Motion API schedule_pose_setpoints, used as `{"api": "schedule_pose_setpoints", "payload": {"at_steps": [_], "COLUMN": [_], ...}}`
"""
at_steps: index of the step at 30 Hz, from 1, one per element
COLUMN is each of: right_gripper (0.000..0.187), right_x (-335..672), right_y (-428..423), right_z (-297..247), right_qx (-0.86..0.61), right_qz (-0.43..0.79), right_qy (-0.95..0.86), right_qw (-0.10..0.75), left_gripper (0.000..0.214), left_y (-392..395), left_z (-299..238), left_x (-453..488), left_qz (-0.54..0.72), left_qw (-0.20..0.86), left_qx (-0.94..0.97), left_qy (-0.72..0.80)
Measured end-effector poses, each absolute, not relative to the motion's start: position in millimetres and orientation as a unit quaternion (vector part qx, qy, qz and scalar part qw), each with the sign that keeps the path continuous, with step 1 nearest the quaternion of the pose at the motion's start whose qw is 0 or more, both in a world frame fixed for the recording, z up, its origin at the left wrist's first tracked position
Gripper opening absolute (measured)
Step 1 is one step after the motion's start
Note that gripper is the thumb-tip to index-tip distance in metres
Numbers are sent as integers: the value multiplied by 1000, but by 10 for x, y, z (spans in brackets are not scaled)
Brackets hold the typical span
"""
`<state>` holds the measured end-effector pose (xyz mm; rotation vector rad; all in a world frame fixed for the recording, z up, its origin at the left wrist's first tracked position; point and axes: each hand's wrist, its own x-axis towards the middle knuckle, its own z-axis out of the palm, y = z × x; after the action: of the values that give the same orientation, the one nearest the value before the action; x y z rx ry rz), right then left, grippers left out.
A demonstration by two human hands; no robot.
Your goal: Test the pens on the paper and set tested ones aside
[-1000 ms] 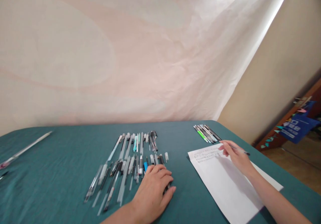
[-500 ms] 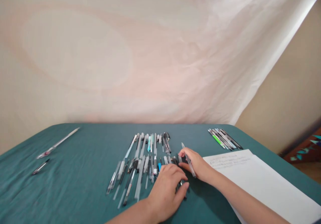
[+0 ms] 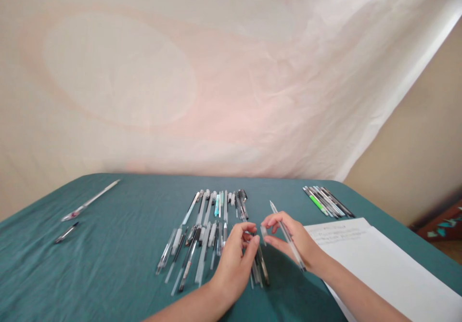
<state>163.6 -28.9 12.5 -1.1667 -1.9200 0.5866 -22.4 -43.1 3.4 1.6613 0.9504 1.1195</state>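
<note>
Looked out from the wearer's head, facing forward and down across the table (image 3: 119,274). Sat above and behind the left hand (image 3: 233,262) and the right hand (image 3: 298,239), close enough to show both forearms (image 3: 189,304) from the bottom edge up. Ran past the pens (image 3: 225,207) and the table's far edge to the pale sheet (image 3: 224,81), filling most of the upper half with it. Caught the tan wall (image 3: 418,110) at right; cut off the paper (image 3: 390,262) at lower right.

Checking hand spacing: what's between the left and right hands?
Head view: a small translucent cap in the right hand, and, lower in the gap beside the left hand, several pens.
</note>
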Motion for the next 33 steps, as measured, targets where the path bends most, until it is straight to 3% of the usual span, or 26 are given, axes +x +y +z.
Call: {"api": "schedule_pose_setpoints", "payload": {"at_steps": [9, 18, 26, 33], "right_gripper": [18, 40, 12, 10], "right_x": [1460, 1494, 1436, 1418], "right_y": [-487, -583, -625, -614], "right_z": [264, 305, 187, 182], "right_qx": [-369, -355, -386, -375], "right_qz": [179, 168, 172, 173], "right_qy": [-811, -820, -778, -788], "right_qw": [418, 415, 465, 457], "left_gripper": [25, 33, 26, 25], "left_y": [-412, -308, -281, -322], "left_z": [79, 126, 121, 117], "left_x": [-159, -207, -202, -193], "left_qz": [493, 538, 553, 544], "left_qw": [618, 691, 734, 742], "left_qx": [539, 385, 277, 288], "left_qy": [291, 292, 280, 265]}}
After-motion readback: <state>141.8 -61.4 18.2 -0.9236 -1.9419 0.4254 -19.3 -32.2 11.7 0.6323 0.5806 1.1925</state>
